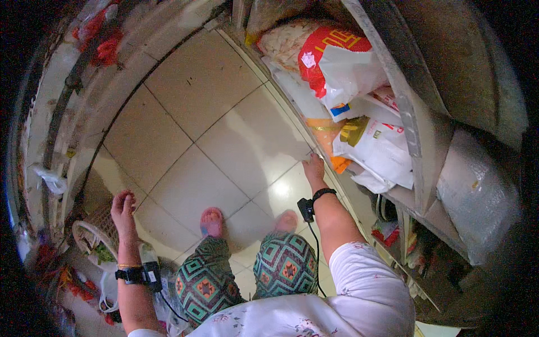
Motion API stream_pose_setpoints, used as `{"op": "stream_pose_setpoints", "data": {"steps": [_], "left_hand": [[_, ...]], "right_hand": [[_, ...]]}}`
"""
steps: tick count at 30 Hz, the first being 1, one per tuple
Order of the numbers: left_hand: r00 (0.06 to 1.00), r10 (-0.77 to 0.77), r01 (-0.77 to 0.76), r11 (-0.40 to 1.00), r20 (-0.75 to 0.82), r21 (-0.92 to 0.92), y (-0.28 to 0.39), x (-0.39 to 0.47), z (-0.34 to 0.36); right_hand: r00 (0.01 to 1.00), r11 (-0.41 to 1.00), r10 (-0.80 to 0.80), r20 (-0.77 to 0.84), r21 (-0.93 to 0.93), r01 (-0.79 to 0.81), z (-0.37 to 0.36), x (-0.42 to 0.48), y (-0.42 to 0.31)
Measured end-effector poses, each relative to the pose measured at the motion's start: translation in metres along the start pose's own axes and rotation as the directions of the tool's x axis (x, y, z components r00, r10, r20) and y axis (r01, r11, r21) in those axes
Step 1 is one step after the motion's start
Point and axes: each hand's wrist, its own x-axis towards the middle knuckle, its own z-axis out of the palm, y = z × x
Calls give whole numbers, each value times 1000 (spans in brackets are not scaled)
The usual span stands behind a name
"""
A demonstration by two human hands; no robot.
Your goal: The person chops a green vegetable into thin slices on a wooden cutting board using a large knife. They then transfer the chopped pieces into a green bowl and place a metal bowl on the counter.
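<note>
My right hand (315, 169) is at the edge of a low open cupboard, close to an orange and white plastic bag (326, 143). It holds nothing that I can see, and whether its fingertips touch the ledge is unclear. Behind that bag lie a white printed plastic bag (377, 153) and a large red and white sack (337, 63). Over on the other side, my left hand (123, 206) hangs in the air, empty, its fingers loosely bent. Just below it stands a light plastic basket (82, 225) with something green inside.
Pale floor tiles (198, 143) lie before my feet in pink slippers (211, 221). A counter (54, 113) curves along the left, with red plastic bags (105, 46) on it. The open cupboard door (408, 113) juts out at the right. Cables hang from both wrist devices.
</note>
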Motion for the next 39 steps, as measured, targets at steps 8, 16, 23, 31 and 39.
{"op": "stream_pose_setpoints", "data": {"steps": [8,16,23,31,39], "left_hand": [[999,19,-19,999,-29,-32,20,5,2],[937,183,-173,983,296,-60,123,-81,17],[456,116,-206,978,883,-22,249,-238,46],[87,51,-346,938,995,-18,401,-363,18],[-22,163,-808,578,986,-113,546,-457,91]], "right_hand": [[986,985,-163,17,-48,164,14,24,14],[844,608,-239,481,752,-256,-134,-115,-49],[706,606,-493,508,783,-141,-337,-305,-121],[839,303,-537,90,949,92,-510,-426,-129],[940,198,-270,-211,943,268,-602,-423,-12]]}}
